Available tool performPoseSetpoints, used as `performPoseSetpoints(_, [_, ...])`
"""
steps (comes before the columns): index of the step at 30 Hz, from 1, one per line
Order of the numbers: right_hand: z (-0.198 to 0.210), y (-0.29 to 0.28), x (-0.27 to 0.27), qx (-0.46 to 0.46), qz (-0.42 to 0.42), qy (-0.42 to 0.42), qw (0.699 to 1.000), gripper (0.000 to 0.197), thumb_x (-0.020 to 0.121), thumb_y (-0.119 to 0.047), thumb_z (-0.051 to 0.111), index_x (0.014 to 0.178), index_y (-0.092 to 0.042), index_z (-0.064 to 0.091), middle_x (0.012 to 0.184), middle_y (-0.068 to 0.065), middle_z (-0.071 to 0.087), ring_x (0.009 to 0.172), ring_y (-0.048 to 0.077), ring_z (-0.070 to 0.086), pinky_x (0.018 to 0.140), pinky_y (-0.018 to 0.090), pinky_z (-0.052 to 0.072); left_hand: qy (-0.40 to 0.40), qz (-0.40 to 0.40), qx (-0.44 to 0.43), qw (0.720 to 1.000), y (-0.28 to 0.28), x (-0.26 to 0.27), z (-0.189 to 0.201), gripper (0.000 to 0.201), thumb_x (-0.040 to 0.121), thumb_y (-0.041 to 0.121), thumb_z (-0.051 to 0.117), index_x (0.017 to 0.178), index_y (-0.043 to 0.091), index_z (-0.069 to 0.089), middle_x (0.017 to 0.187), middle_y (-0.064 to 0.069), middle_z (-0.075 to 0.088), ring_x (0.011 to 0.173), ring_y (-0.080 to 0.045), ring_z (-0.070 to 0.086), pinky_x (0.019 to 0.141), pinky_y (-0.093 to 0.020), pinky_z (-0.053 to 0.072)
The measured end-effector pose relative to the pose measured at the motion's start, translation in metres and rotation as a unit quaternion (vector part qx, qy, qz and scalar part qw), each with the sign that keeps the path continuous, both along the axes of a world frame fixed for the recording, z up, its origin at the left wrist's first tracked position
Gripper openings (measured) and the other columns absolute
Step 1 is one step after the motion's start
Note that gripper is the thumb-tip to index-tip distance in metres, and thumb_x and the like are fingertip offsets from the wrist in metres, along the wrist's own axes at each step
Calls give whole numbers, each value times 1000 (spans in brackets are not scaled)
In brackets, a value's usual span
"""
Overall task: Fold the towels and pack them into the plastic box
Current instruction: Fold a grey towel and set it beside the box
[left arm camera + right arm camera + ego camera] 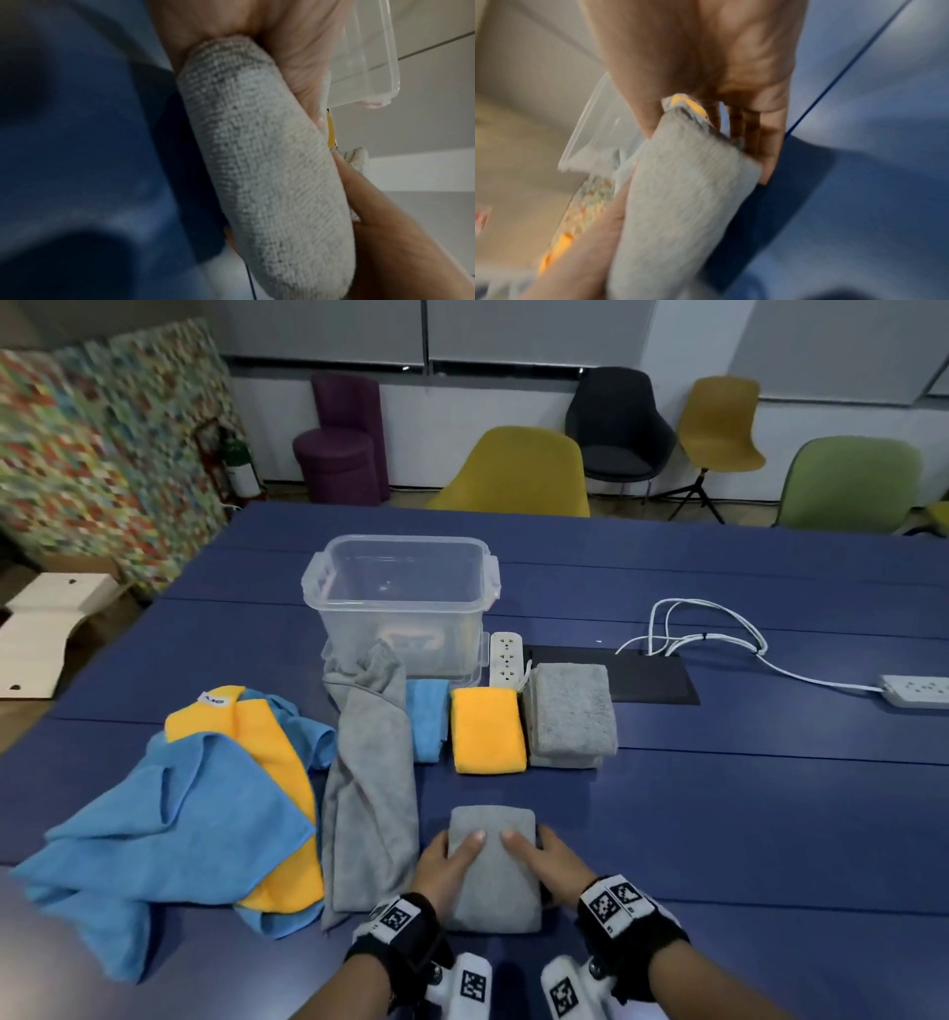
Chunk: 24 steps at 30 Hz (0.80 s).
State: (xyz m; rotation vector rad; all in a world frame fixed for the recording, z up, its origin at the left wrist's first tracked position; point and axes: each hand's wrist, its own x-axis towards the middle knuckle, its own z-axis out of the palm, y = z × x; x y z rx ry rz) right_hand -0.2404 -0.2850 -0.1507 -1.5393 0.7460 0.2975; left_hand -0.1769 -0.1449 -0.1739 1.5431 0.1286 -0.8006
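A folded grey towel (493, 870) lies lengthwise near the table's front edge. My left hand (444, 862) grips its left side and my right hand (547, 860) its right side, thumbs on top, fingers tucked under. The wrist views show the same grey towel (270, 172) (685, 192) pinched between thumb and fingers. The clear plastic box (400, 593) stands open farther back with no towels in it. In front of it lie folded blue (429, 726), yellow (488, 737) and grey towels (570, 716). Unfolded grey (369, 788), blue (169, 839) and yellow towels (277, 762) lie to the left.
A white power strip (506, 665) sits beside the box, next to a black mat (642, 680). White cables (708, 629) run to a second power strip (914, 690) at the right. Chairs stand beyond the far table edge.
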Motion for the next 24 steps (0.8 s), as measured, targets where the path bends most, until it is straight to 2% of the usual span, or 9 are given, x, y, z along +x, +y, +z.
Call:
performPoseSetpoints(2, [4,1,6,60,-40,-7,997,110,42,-72,74,128,-15,37,126,7,54,110,22,57,92,39,50,-1,8,-21,1000,-4,4,-1,47,82,41,66,117,11,55,106,-7,67,95,-22,65,74,-32,53])
performPoseSetpoints(6, [10,-13,7,156,-102,-27,982,58,81,-38,68,127,-15,42,119,12,61,106,27,61,93,43,50,31,-31,-104,994,-25,12,3,61,69,50,64,117,14,56,110,-10,68,100,-23,67,84,-37,54])
performPoseSetpoints(8, [11,-28,2,148,-124,-49,980,69,68,-44,77,122,-14,47,114,13,65,102,28,64,86,42,53,25,-61,-109,992,-40,14,6,73,59,58,71,116,15,54,111,-8,68,100,-21,67,84,-34,54])
performPoseSetpoints(11, [11,-54,-5,15,-171,-102,980,108,28,-62,83,118,-16,46,113,6,61,97,21,64,69,29,54,-25,-113,-80,990,-63,15,10,84,53,59,74,119,13,49,113,-2,64,98,-13,64,81,-25,54])
performPoseSetpoints(12, [11,-61,-7,-39,-167,-111,979,105,30,-61,83,118,-17,45,114,5,59,94,16,62,66,24,52,-40,-134,-68,988,-70,14,12,81,57,53,71,122,12,47,113,-1,62,99,-10,62,81,-22,53])
performPoseSetpoints(16, [2,-88,-6,-188,-153,-72,968,55,81,-17,70,128,-8,42,128,18,52,101,23,57,77,26,48,-72,-199,3,977,-87,18,12,73,69,36,71,130,8,44,121,-7,58,112,-21,58,88,-25,48])
performPoseSetpoints(19, [1,-88,-4,-431,-72,47,898,68,86,-22,62,142,-8,28,143,17,36,129,32,38,103,39,34,-178,-216,155,947,-75,29,12,36,89,19,58,123,15,52,116,-4,58,101,-12,55,86,-22,44])
performPoseSetpoints(22, [-10,-66,-13,-610,56,-43,789,51,94,-35,38,138,-9,36,144,12,37,132,29,35,111,38,24,-307,-146,210,917,-43,51,16,14,90,14,52,97,23,60,100,4,53,90,-9,53,80,-19,42])
performPoseSetpoints(24, [-32,-55,-21,-626,149,-50,764,55,99,-42,15,141,-9,28,153,11,21,140,27,19,114,33,7,-390,-74,267,878,-21,71,17,17,86,12,57,100,19,62,102,1,50,99,-18,52,84,-23,40])
